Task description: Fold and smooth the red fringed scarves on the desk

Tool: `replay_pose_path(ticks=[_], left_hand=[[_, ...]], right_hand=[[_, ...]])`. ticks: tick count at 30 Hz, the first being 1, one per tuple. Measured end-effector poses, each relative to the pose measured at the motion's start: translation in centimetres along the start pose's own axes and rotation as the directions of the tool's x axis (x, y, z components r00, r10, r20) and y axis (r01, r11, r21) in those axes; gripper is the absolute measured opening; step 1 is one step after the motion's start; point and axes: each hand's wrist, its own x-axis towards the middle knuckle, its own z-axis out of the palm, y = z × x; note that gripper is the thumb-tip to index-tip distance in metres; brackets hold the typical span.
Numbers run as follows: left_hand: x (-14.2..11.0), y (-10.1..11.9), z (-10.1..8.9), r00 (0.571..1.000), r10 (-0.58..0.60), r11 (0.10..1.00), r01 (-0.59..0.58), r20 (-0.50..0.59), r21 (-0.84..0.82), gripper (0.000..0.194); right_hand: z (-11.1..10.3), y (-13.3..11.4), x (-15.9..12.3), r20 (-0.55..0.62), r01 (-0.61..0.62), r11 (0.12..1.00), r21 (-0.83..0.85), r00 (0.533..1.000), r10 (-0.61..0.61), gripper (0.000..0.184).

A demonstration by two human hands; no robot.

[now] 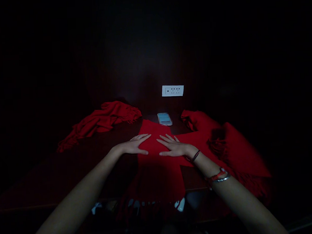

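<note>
My left hand (135, 145) and right hand (173, 149) are lying palm-down, fingers spread, gripping nothing. Red scarf (159, 176) is lying right under them, long axis running away from me; right hand is sitting fully on it, left is overlapping its left edge. Fringe is overhanging the dark tabletop (127, 128). Wall socket (172, 90) is showing behind; room's very dark.

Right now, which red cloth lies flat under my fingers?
The middle cloth, spread beneath your left hand and right hand, fringe towards you; the left cloth lies crumpled, the cloths at right heaped.
</note>
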Motion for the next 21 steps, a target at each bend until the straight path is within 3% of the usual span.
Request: replay_pose_path(ticks=[4, 9, 13, 17, 21], left_hand=[[0.0, -0.7, -0.5, 0.998, -0.022, 0.999, 0.024, 0.052, -0.032, 0.089], [-0.1, -0.3, -0.8, 0.990, -0.077, 0.997, 0.078, 0.118, -0.003, 0.087], [-0.7, 0.9, -0.6, 0.995, -0.098, 0.993, 0.095, 0.034, 0.063, 0.075], [-0.6, 2.2, 0.1, 0.993, 0.027, 0.992, -0.013, -0.113, 0.125, 0.065], [0.2, 2.5, 1.0, 0.998, -0.056, 0.996, 0.056, -0.003, 0.073, 0.077]], right_hand=[[-0.7, 0.1, -0.5, 0.087, -0.037, 0.999, 0.033, 0.996, 0.034, 0.096], [-1.4, 0.0, -0.9, 0.125, -0.053, 0.998, 0.031, 0.991, 0.049, 0.099], [-1.2, 0.0, -0.8, 0.111, -0.058, 0.998, 0.018, 0.992, 0.056, 0.100], [-0.7, 0.5, -0.5, 0.067, -0.039, 0.999, 0.027, 0.997, 0.037, 0.098], [-0.3, 1.3, -0.6, -0.003, -0.009, 0.998, 0.059, 1.000, 0.009, 0.089]])
